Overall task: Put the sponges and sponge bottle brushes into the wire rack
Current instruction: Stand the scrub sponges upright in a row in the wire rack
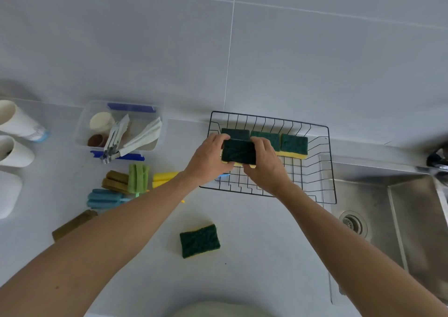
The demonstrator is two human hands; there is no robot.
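Observation:
A black wire rack [322, 171] stands on the grey counter beside the sink. Three green-and-yellow sponges lie along its far side, the rightmost [294, 145] in full view. Over the rack's left part, my left hand [208, 159] and my right hand [266, 169] together grip another green-topped sponge [238, 151] by its two ends. One more sponge [199, 241] lies loose on the counter near me. Sponge bottle brushes lie left of the rack: green [138, 177], yellow [163, 180], brown [115, 182] and blue [104, 198].
A clear plastic box [83, 120] with tongs, cups and blue clips sits at the back left. White cups [17, 123] lie on the far left. A steel sink [388, 219] with a tap is on the right. A brown brush [72, 224] lies by my left forearm.

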